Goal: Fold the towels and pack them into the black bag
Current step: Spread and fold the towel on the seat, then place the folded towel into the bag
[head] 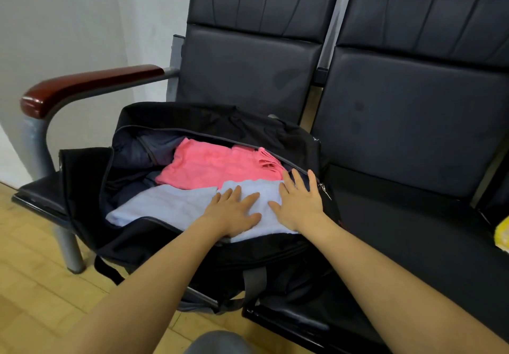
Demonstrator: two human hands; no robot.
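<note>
Both hands, left hand (pixel 234 211) and right hand (pixel 298 200), flat, fingers spread, gripping nothing, pressing light blue towel (pixel 165 202) down into black bag (pixel 154 243), pink towel (pixel 209 165) at 12 o'clock.

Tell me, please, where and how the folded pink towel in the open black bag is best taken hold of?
Probably by the folded pink towel's bare left edge, coming from above on the left: it lies flat in the open black bag, and the pale blue towel overlaps its near edge.

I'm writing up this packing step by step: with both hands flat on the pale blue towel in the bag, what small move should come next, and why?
Probably press the pale blue towel down and tuck its near edge inside. Both the left hand and right hand lie flat on it, yet that edge overhangs the near rim of the black bag, beside the pink towel already inside.
</note>
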